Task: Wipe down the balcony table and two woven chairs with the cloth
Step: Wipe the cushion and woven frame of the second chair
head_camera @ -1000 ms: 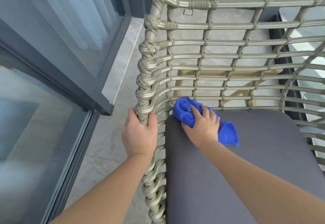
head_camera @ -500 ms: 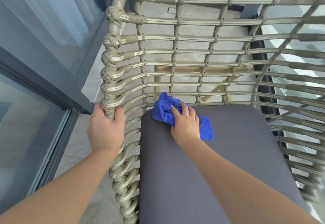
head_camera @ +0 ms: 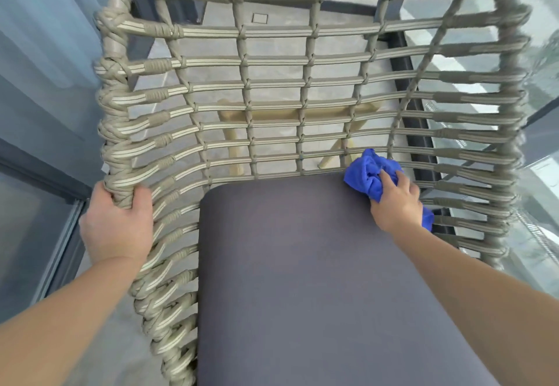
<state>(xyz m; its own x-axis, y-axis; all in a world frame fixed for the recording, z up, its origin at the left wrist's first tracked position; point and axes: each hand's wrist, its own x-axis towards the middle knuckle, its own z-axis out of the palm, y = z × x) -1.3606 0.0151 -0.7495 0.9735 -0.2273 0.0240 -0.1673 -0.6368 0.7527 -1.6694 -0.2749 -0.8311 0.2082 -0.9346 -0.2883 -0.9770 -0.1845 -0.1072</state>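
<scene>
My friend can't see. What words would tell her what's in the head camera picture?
A person's right hand presses a crumpled blue cloth onto the back right corner of a woven chair's dark grey seat cushion. Their left hand grips the chair's rope-wrapped left edge, and glass panels stand on either side.

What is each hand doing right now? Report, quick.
Left hand: closed, gripping the woven chair's side rail.
Right hand: closed, holding the blue cloth against the back right corner of the seat cushion.
</scene>
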